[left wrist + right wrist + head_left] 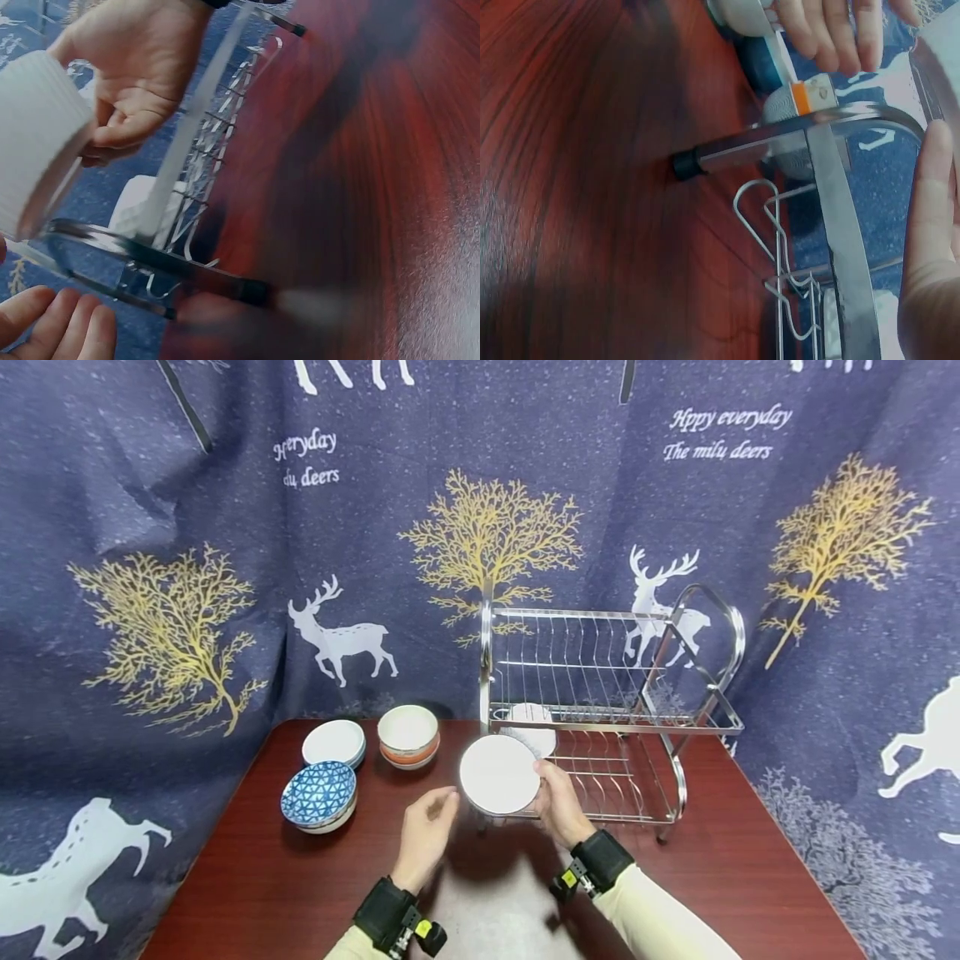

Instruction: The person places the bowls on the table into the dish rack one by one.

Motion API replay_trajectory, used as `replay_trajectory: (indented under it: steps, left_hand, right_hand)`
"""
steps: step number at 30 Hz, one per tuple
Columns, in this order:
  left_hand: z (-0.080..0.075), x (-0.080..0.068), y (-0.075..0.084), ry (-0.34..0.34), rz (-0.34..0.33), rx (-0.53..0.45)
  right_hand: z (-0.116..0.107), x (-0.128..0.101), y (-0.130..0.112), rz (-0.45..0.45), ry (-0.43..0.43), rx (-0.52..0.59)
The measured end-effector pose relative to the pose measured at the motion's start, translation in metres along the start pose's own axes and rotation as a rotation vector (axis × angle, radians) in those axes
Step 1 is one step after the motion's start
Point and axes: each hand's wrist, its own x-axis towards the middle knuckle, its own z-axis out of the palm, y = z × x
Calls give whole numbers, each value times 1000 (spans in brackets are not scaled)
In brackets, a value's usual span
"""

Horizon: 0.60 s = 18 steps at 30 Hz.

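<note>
Bowl (34, 142) ribbed underside: left wrist view only.

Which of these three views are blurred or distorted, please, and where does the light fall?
Head view: sharp, with wide-angle bending at the edges; the white bowl in the right hand is brightly lit, and the hands cast soft shadows on the table. Left wrist view: heavy motion blur across the table and the rack. Right wrist view: the rack's tube fairly crisp, wood grain smeared, lower left in shadow.
</note>
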Motion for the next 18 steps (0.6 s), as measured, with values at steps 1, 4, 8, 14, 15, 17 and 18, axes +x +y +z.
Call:
replay_trajectory:
  steps: [1,4,8,14,15,17,18]
  left_hand:
    - [3,1,-1,4,12,24]
    - [14,3,-3,-8,39,54]
    - [29,8,-3,-24,50,45]
    - [42,13,-1,-2,32,62]
    - [43,14,-1,3,28,67]
    - [45,14,-2,13,29,82]
    - [45,15,-3,17,27,88]
  right_hand:
    - [-2,0,-1,2,-1,-1]
    - [-7,-1,-4,2,14,-7]
    - [-14,-1,-10,0,54,-17]
    - [-22,-1,-16,27,84,-34]
    - [-24,-1,-17,28,83,-37]
    - [-27,-1,-20,23,81,-32]
    - [-29,-1,-22,22,82,-26]
